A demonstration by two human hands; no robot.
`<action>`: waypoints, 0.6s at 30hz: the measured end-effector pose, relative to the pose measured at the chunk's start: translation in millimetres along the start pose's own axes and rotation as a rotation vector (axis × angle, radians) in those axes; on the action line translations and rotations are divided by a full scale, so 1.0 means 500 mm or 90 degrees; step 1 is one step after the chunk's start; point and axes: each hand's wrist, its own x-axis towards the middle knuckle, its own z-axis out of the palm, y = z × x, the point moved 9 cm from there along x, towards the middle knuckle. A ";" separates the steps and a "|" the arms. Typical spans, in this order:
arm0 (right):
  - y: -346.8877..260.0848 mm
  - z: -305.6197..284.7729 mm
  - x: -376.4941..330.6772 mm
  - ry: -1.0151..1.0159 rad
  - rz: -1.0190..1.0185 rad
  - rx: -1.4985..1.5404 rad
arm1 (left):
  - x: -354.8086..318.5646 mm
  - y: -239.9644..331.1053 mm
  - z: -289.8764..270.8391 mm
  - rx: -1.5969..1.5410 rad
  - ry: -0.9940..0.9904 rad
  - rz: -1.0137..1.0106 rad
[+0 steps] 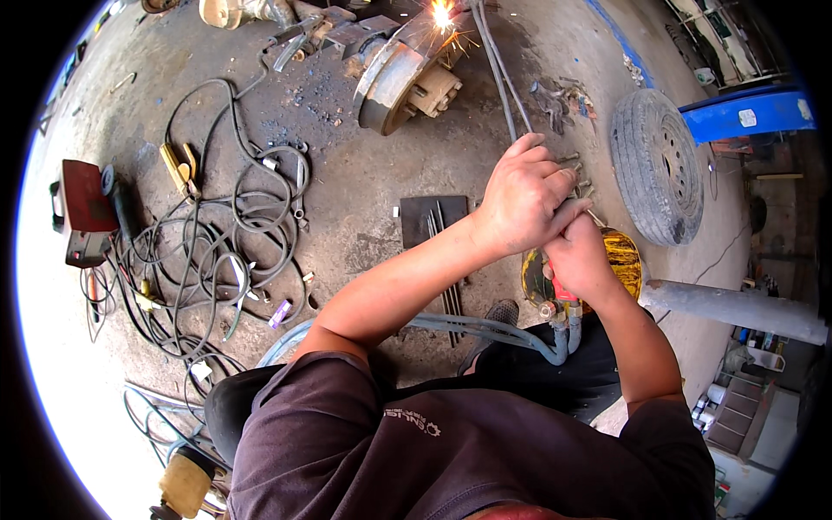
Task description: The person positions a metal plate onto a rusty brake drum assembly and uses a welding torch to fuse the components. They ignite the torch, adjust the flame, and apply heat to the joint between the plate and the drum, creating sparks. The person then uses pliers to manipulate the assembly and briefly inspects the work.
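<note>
A gas cutting torch (500, 76) runs from my hands toward the far side, with thin metal tubes in front and a red handle behind. My left hand (527, 192) is closed around the torch in front. My right hand (579, 260) is wrapped around its red handle, close behind the left. Two grey-blue hoses (485, 327) join the handle's rear end and bend away to the left. At the far end, a bright flame (443, 14) throws sparks at the edge of a rusty metal drum (388, 85). The drum sits on an axle (347, 36) lying on the floor.
Tangled cables (208, 251) spread over the floor at left, beside a red welding machine (87, 208) and an electrode holder (179, 169). A dark plate (418, 223) with rods lies before me. Right stand a tyre (654, 165), a blue beam (745, 114) and a grey post (737, 309).
</note>
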 end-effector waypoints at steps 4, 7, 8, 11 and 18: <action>0.000 -0.001 0.001 0.006 -0.027 -0.009 | 0.000 0.001 -0.002 0.003 0.003 0.003; 0.003 -0.001 0.001 0.009 -0.014 -0.006 | -0.001 -0.002 0.000 -0.002 0.003 -0.005; 0.004 -0.001 0.001 0.009 -0.013 -0.003 | -0.002 -0.001 0.001 -0.001 0.001 -0.002; -0.001 0.000 0.000 0.008 -0.017 0.005 | 0.000 0.000 0.001 0.002 0.000 0.006; 0.004 0.002 0.000 -0.003 0.002 0.010 | 0.002 0.002 -0.004 0.006 0.007 0.007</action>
